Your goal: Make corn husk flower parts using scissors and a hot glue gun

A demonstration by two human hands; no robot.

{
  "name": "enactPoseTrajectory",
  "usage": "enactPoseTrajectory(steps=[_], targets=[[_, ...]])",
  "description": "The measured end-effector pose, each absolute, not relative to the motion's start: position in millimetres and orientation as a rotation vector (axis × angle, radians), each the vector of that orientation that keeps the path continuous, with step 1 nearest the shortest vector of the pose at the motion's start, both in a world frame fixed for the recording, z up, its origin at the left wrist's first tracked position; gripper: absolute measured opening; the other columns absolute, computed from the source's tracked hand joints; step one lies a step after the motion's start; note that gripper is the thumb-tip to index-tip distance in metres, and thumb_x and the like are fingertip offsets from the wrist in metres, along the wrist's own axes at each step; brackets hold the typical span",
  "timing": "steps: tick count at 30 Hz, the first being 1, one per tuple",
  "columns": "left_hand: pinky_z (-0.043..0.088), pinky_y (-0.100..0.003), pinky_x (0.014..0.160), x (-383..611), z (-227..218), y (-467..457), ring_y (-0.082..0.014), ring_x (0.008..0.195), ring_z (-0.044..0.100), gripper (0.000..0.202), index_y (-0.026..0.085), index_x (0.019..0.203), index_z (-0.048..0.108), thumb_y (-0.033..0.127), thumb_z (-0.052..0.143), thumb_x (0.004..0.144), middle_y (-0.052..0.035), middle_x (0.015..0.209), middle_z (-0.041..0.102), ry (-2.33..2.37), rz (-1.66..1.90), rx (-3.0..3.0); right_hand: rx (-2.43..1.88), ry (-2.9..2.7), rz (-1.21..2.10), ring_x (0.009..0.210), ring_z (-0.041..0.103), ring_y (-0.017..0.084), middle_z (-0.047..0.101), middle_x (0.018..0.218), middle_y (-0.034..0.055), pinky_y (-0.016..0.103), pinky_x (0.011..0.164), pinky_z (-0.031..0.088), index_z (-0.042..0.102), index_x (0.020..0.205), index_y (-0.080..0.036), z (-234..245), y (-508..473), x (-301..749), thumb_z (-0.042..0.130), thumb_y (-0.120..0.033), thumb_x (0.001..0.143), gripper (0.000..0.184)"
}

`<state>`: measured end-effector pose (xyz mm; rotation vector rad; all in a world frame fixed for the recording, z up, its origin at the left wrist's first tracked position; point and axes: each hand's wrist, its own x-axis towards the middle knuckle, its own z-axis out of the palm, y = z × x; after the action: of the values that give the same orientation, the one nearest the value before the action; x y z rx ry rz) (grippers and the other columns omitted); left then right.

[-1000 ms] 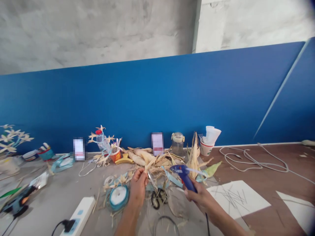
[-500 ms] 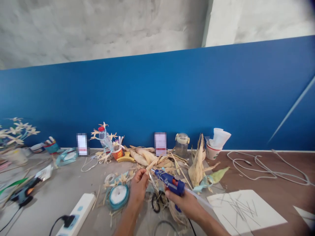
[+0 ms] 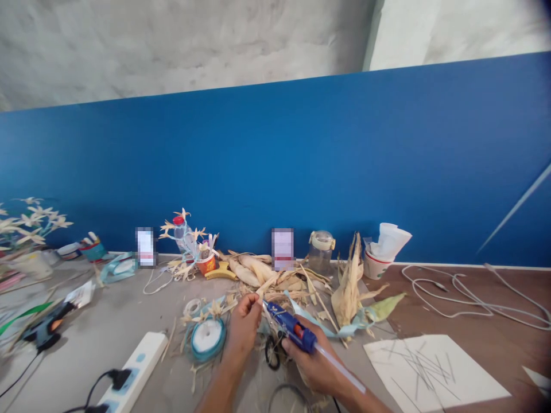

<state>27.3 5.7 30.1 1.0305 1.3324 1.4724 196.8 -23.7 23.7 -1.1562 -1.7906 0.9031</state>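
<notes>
My left hand (image 3: 242,326) is closed in a pinch on a thin dried corn-husk strip (image 3: 260,289) held just above the table. My right hand (image 3: 313,368) grips a blue hot glue gun (image 3: 289,328), a clear glue stick (image 3: 340,367) jutting from its back. The gun's nozzle points up-left and sits right at the husk strip by my left fingertips. Black-handled scissors (image 3: 272,351) lie under the two hands, partly hidden.
A pile of dried corn husks (image 3: 275,278) spreads behind the hands. A ribbon spool (image 3: 207,337), a white power strip (image 3: 133,367), a second glue gun (image 3: 43,330), a glass jar (image 3: 321,251), a paper cup (image 3: 375,264), white sheets (image 3: 430,373) and white cables (image 3: 469,292) lie around. A blue partition (image 3: 301,172) backs the table.
My right hand swung the glue gun from upright at the right to the left, bringing its nozzle to the husk strip. The left hand stayed put. The view shifted slightly.
</notes>
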Motion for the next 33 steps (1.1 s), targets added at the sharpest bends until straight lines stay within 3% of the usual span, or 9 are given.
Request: enactPoseTrajectory(steps=[15,33], targets=[[0.024,-0.021,0.044,27.1,26.2,6.0,-0.0085,0.044,0.031,0.026,0.018,0.070,0.058,0.043,0.065,0.070,0.0081,0.049,0.040,1.333,1.438,1.039,-1.126,-1.847,0.870,0.065,0.051,0.016,0.053,0.068,-0.0009,0.026,0.062,0.044,0.051,0.073,-0.020,27.4,-20.4,195.8,0.052,-0.034,0.081,0.017],[0.023,-0.021,0.043,27.7,25.2,5.8,-0.0082,0.043,0.031,0.027,0.018,0.068,0.057,0.044,0.067,0.068,0.0086,0.047,0.039,1.323,1.459,1.018,-1.155,-1.796,0.942,0.064,0.053,0.016,0.058,0.068,-0.0003,0.026,0.063,0.045,0.059,0.080,-0.018,25.0,-19.6,198.1,0.054,-0.036,0.080,0.018]])
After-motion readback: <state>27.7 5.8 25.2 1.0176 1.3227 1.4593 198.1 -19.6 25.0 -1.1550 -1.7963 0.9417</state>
